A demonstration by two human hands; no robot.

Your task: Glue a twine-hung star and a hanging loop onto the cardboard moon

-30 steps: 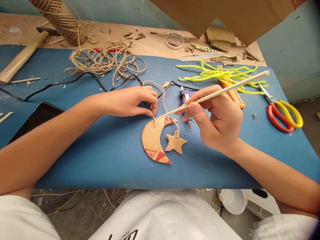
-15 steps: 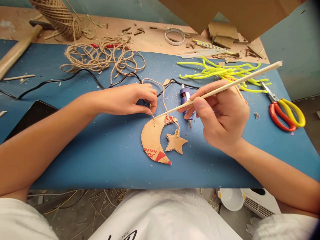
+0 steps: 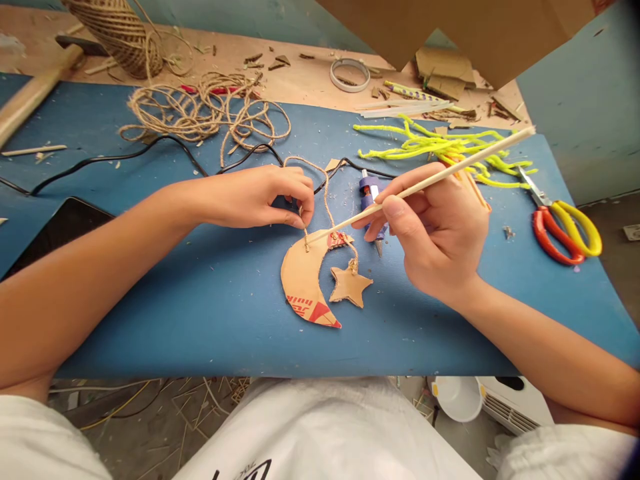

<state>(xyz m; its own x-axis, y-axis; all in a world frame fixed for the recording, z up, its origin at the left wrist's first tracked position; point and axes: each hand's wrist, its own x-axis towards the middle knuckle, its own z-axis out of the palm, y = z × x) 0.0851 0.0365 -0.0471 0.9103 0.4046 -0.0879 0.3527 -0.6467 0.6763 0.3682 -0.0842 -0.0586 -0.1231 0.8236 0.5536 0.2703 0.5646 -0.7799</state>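
Note:
My left hand pinches the twine that is fixed near the top of a cardboard crescent moon. In my right hand is a thin wooden stick, gripped like a pencil. Its lower tip touches or nearly touches the moon where the twine meets the cardboard. From the moon's upper point a small cardboard star hangs on a short twine and lies flat on the blue table mat. Partly behind my right fingers is a small blue glue gun with its nozzle toward me.
Red and yellow scissors and green pipe cleaners lie at right. Loose twine, a twine spool, a tape roll and a hammer are farther back. A black cable and a phone-like black slab are at left.
The view has shifted slightly. Both hands keep their grips, and the stick's tip stays at the twine on the moon, its angle almost the same.

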